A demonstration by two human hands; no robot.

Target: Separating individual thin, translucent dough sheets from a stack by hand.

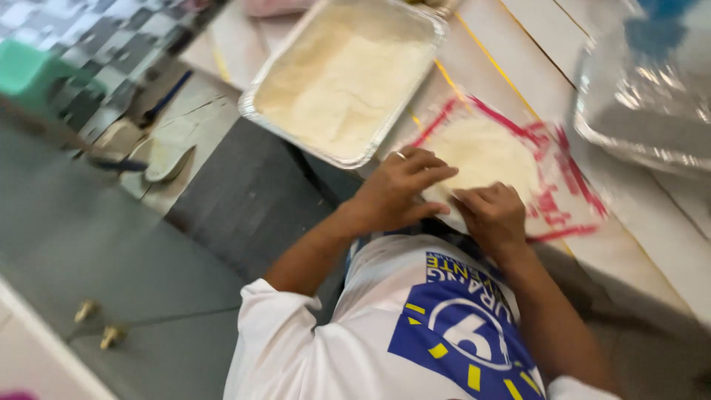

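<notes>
A flat round of pale dough [485, 157] lies on a clear plastic sheet with red print [570, 185] at the near edge of a white table [644, 244]. My left hand [400, 189] rests on the dough's near-left edge, fingers bent over it, a ring on one finger. My right hand [495, 216] presses the dough's near edge with curled fingers. The two hands almost meet over the rim of the dough, and that part of the rim is hidden under them.
A metal foil tray [255, 100] full of pale flour sits to the upper left. A second shiny foil container [652, 111] stands at the right. Left of the table are a grey floor, sandals [169, 159] and a green stool [29, 74].
</notes>
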